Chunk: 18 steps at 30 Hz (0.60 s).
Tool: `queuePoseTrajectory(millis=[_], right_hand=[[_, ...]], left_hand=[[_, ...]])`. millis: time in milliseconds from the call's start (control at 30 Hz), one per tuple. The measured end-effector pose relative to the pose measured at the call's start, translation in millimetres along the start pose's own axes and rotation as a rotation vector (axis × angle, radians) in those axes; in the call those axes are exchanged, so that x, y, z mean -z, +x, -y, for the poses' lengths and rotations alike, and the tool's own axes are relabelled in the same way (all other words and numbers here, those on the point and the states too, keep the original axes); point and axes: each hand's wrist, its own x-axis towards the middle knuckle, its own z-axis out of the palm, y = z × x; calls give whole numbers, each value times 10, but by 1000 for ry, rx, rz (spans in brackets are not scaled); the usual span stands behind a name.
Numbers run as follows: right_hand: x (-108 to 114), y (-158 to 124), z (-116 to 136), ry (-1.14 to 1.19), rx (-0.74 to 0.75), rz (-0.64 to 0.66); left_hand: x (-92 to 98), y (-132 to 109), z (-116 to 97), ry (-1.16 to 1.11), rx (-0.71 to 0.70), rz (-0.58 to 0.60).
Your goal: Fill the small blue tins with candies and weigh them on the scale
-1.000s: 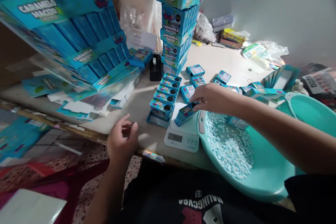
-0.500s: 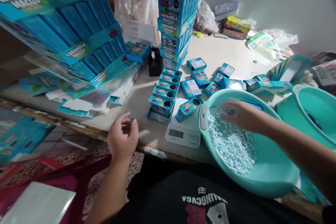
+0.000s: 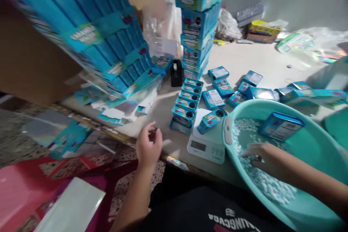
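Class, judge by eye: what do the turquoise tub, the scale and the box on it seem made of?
Turquoise tub: probably moulded plastic, smooth; rounded rim, curved wall.
Scale: apparently white plastic housing, smooth; rounded corners.
Box on the scale: likely coated card, slightly glossy; flat printed panels, straight edges. Thin tin remains possible.

Small box point(image 3: 210, 120) on scale point(image 3: 206, 148), basin point(image 3: 312, 157) just right (another box point(image 3: 284, 127) inside), box row point(image 3: 187, 100) left, box tower point(image 3: 197, 38) behind row

Carries, across a pale tabletop point(image 3: 252, 56), a tall stack of blue cartons point(image 3: 198, 41), 1 black tape dispenser point(image 3: 176, 75), a tray point(image 3: 180, 127) of 5 boxes point(image 3: 183, 113), 1 white scale point(image 3: 209, 153), a teal basin point(image 3: 323, 156), scattered blue boxes point(image 3: 213, 99) and card scraps point(image 3: 114, 113).
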Motion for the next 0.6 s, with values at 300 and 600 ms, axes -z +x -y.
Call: queuePoseTrajectory(millis=[300,600], right_hand=[[544,298,-13,-130,100,-96],[1125,562,532,-390,239,-261]], left_hand=[[-4,-4,-4,5,11,28],[17,32,-4,72,43,44]])
